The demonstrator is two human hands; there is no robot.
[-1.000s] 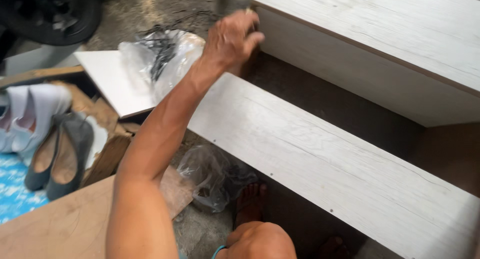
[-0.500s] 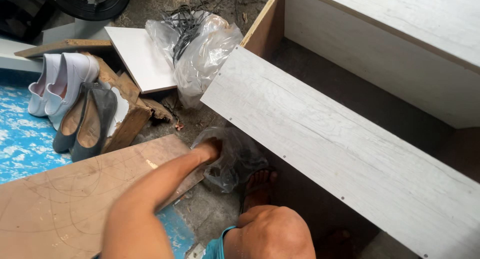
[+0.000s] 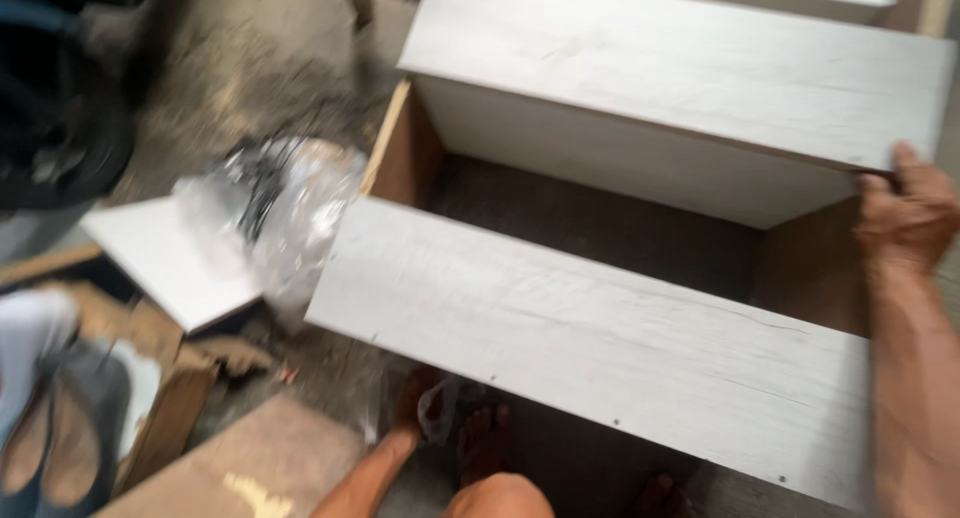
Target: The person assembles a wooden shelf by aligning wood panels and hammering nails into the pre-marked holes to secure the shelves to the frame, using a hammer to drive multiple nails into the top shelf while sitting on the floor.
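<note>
A pale wood-grain cabinet lies on the ground with two white panels, a near panel (image 3: 600, 338) and a far panel (image 3: 680, 78). My right hand (image 3: 905, 213) grips the right end of the far panel, fingers over its edge. My left hand (image 3: 412, 403) reaches down to a small clear plastic bag (image 3: 440, 410) on the ground just below the near panel's front edge, beside my bare foot (image 3: 485, 440). Blur and the panel's edge hide the left fingers.
A larger crumpled clear bag (image 3: 285, 203) holding dark parts lies left of the cabinet, on a small white board (image 3: 165, 263). Shoes (image 3: 50, 448) and cardboard (image 3: 170, 398) sit at the lower left. A brown board (image 3: 250, 468) lies near my left arm.
My left hand left the far panel's corner and dropped to the small bag on the ground. My right hand has come into view on the far panel. The view swung right.
</note>
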